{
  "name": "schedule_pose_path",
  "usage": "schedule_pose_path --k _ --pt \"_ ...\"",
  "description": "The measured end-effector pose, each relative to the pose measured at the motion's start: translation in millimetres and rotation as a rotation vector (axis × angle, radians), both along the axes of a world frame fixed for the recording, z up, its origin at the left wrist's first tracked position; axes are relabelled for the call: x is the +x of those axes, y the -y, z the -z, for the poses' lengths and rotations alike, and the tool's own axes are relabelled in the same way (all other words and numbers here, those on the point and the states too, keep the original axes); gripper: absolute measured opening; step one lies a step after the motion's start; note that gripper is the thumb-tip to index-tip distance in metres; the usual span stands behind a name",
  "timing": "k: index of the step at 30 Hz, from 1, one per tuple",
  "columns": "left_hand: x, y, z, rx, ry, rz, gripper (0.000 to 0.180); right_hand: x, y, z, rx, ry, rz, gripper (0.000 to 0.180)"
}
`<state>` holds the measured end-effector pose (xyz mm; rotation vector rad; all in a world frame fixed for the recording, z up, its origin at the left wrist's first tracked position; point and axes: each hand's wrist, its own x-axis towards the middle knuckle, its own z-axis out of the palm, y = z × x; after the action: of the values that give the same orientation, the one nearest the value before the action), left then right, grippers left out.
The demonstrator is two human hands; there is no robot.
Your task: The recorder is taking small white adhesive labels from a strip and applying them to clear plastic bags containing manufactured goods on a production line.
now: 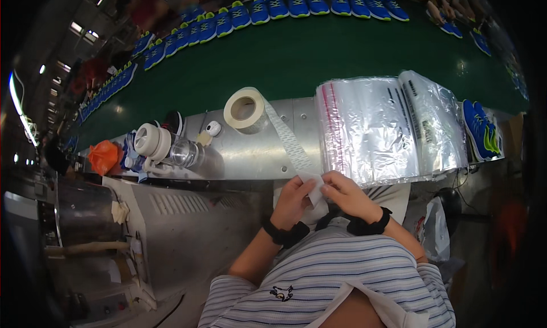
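Note:
My left hand (292, 201) and my right hand (351, 198) meet just off the front edge of the metal bench, in front of my body. Both sets of fingers pinch the loose end of a whitish label strip (289, 141), with a pale folded piece (315, 194) between them. From there the strip runs up and left to its roll (230, 116), which sits on the bench with its round core showing. Right of the strip, beyond my right hand, lies a stack of clear plastic bags (364, 131). A dark band circles each wrist.
Behind the bench runs a green conveyor belt (285, 60), lined along its far side with blue shoes (277, 6). Another person's hands (436, 13) are at the far right. A white-lidded clear jug (183, 152) and an orange bag (104, 157) stand left; blue shoes (477, 128) lie right.

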<state>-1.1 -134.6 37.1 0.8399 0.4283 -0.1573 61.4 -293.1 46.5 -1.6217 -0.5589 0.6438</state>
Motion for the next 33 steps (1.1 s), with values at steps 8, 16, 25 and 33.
schedule_pose_path --k 8,16,25,33 --pt "-22.2 -18.7 12.0 0.318 -0.029 0.077 0.02 10.8 -41.6 8.0 0.098 -0.172 -0.021 0.013" --pt "-8.9 -21.4 -9.9 1.085 0.396 -0.12 0.016 9.6 -44.8 -2.5 -0.005 0.348 -0.037 0.01" --pt "1.8 -28.2 7.3 0.397 0.09 -0.224 0.015 12.9 -32.7 -8.4 -0.139 0.319 0.069 0.012" --pt "66.6 19.5 -28.0 0.721 0.425 -0.07 0.019 46.4 26.8 -11.7 -0.476 0.743 0.514 0.021"
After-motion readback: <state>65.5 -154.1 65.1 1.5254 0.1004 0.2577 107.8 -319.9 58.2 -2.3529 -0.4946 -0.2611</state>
